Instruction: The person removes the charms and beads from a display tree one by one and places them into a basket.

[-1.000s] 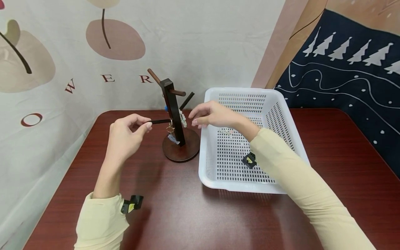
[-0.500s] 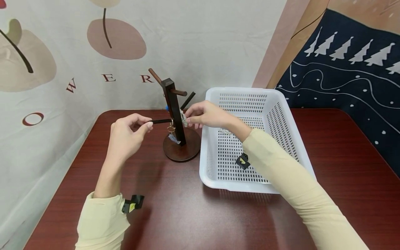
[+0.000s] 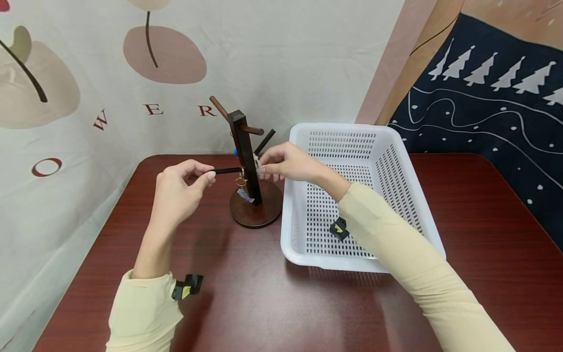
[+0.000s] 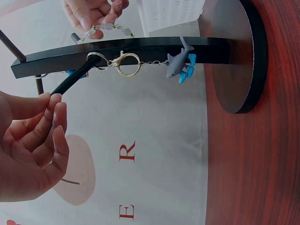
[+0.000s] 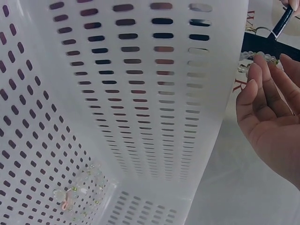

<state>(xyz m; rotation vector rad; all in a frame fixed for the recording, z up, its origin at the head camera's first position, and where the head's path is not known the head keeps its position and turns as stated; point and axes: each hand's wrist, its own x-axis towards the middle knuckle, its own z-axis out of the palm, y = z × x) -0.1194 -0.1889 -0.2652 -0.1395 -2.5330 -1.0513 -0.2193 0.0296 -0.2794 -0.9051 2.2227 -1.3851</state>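
A dark wooden stand (image 3: 247, 164) with several pegs rises from a round base. My left hand (image 3: 178, 193) pinches the end of its left black peg (image 3: 226, 170) between thumb and fingers. From that peg hangs a keychain with a gold clasp (image 4: 129, 64) and a grey shark charm (image 4: 177, 63). On the stand's right side, my right hand (image 3: 294, 164) pinches a bracelet of clear and pale beads (image 4: 125, 32) close against the post. In the right wrist view its fingertips (image 5: 257, 70) are at the beads.
A white perforated basket (image 3: 287, 220) stands right of the stand, under my right forearm. Another beaded piece (image 5: 86, 187) lies inside it. A small blue item (image 3: 235, 152) shows behind the post. Patterned cloth hangs behind the dark red table (image 3: 308, 308).
My right hand has moved slightly left to the stand and taken hold of the beaded bracelet. The left hand keeps its grip on the peg.
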